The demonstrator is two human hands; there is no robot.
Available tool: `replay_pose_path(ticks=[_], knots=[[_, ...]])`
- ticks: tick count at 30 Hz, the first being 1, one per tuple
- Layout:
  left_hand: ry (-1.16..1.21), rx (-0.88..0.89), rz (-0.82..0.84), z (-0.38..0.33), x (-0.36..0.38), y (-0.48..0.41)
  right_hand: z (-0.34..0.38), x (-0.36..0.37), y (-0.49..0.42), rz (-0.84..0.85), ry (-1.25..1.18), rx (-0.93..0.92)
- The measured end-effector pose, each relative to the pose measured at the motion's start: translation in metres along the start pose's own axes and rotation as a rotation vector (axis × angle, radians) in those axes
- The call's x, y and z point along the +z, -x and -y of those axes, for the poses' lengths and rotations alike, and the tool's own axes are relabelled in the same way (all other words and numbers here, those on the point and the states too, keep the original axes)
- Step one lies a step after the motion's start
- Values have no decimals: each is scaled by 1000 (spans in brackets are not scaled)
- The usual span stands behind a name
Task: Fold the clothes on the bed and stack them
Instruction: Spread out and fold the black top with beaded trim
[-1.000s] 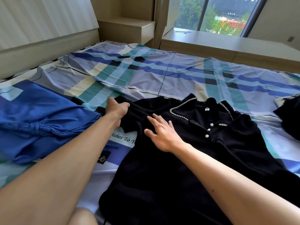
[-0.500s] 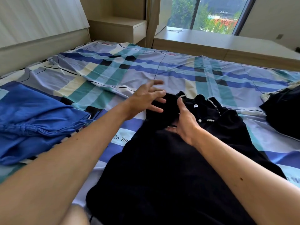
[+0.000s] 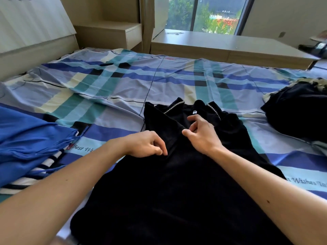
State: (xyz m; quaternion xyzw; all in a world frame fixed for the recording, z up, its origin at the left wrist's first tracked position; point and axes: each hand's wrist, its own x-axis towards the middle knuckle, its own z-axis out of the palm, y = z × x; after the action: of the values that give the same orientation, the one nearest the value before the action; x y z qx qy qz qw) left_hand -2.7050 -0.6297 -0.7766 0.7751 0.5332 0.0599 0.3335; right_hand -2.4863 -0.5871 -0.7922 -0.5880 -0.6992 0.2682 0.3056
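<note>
Left hand (image 3: 147, 144): fingers loosely curled and pointing down, fingertips (image 3: 163, 152) resting on the black garment (image 3: 177, 183), holding nothing. Right hand (image 3: 202, 134): just beside the left and slightly farther up the garment, below the collar; fingers curled, forefinger raised, thumb tip at the slanting edge of a folded-in flap; cannot tell whether it pinches the cloth. Black garment: lies front-up on the bed (image 3: 141, 76), collar away from the person, hem toward the near edge; both forearms cross over it. Collar (image 3: 174, 106): edged with a row of small white beads on each side, a small white label between them. Folded flap (image 3: 159, 119): the garment's left shoulder part, turned inward over the chest. Bed: covered by a checked sheet in blue, teal, cream and black, wrinkled toward the far left, printed with script reading "Best Wishes". Blue garment (image 3: 26, 135): unfolded, bunched at the left of the bed, well apart from the black one, lying partly over a navy-and-white striped cloth (image 3: 35, 174). Dark heap of clothing (image 3: 297, 112): at the right of the bed, apart from the black garment. Beyond the bed: a light wooden nightstand (image 3: 109, 32) at the far left corner, a long wooden counter (image 3: 221, 45) under a window (image 3: 203, 13) showing trees.
</note>
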Motion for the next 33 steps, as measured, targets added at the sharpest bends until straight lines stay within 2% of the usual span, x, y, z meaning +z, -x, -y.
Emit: replay_pose_path(ticks=[2,4,6,8,11,16,20,24,26,28,30,31,33], knots=[[30,0,-100,-3,0,-6,-10,-23,-8,-46,92,-61],[14,-1,-301,2,-2,-17,-28,-47,-20,-59,181,-56],[-60,-20,-515,13,-6,-37,-48,-71,-36,-61,266,19],[-172,-76,-619,26,-15,-59,-67,-91,-51,-29,360,124],[-379,-155,-514,32,-37,-88,-85,-110,-72,70,429,234],[-672,-176,-217,33,-57,-141,-101,-113,-102,227,330,295],[-486,-253,-49,29,-69,-171,-99,-103,-121,314,341,289],[-504,-262,-4,10,-79,-183,-87,-107,-133,505,283,370],[-532,-233,-86,3,-84,-189,-75,-110,-138,395,385,333],[-545,-206,-311,-3,-97,-192,-68,-116,-151,106,451,254],[-579,-187,-548,-13,-110,-189,-59,-124,-161,-170,367,199],[-587,-175,-632,-16,-116,-187,-56,-129,-163,-241,316,182],[-580,-133,-708,-20,-123,-182,-49,-139,-162,-256,256,153]])
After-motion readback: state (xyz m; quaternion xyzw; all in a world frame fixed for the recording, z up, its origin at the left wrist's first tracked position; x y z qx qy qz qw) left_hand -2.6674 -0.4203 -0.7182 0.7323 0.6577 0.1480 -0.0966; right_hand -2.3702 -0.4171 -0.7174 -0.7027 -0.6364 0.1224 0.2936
